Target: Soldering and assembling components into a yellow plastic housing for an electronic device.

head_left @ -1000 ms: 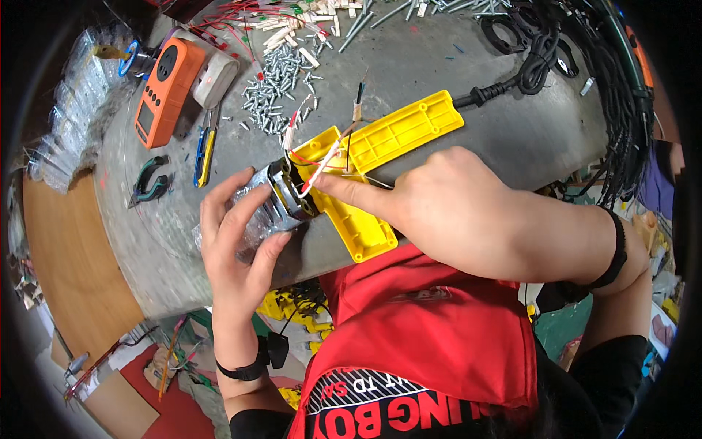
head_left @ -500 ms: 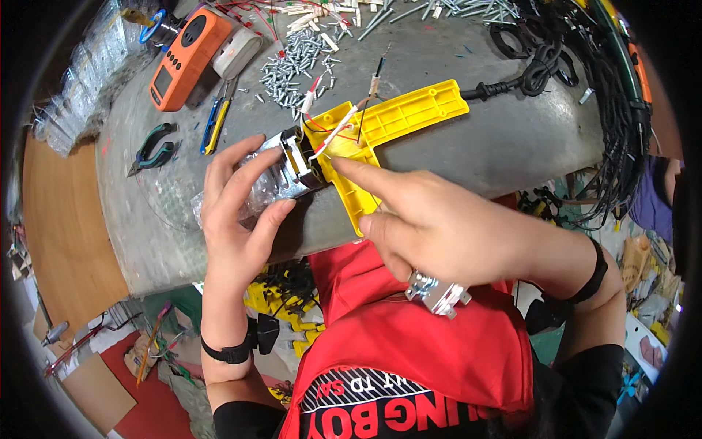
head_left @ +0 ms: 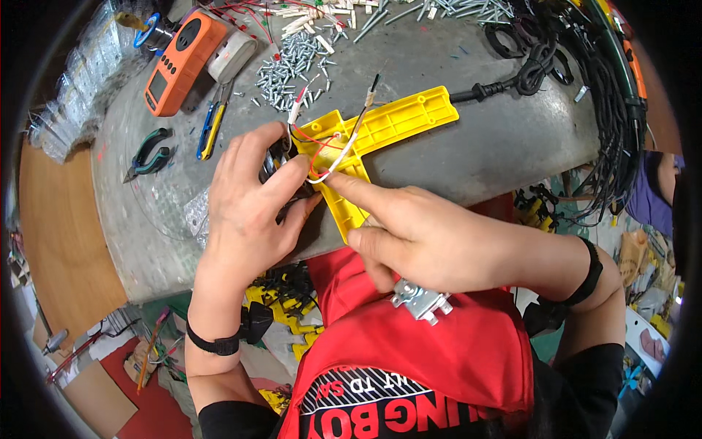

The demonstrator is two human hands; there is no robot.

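A yellow L-shaped plastic housing lies on the grey table, its short leg reaching the near edge. My left hand is curled over a dark metal part at the housing's corner and hides most of it. Thin red and white wires loop from that part across the housing. My right hand comes in from the right, with its index fingertip pressing the white wire onto the yellow plastic and its other fingers curled. A small silver metal part rests on my red shirt below that hand.
Behind the housing lie a heap of screws, an orange meter, a tape roll, a blue and yellow tool and green pliers. Black cables pile up at the right. More yellow parts sit under the table.
My left hand has closed over the metal part, which was visible before. My right hand has shifted from pinching the wires to pressing them with one finger. The silver part came to rest on my shirt.
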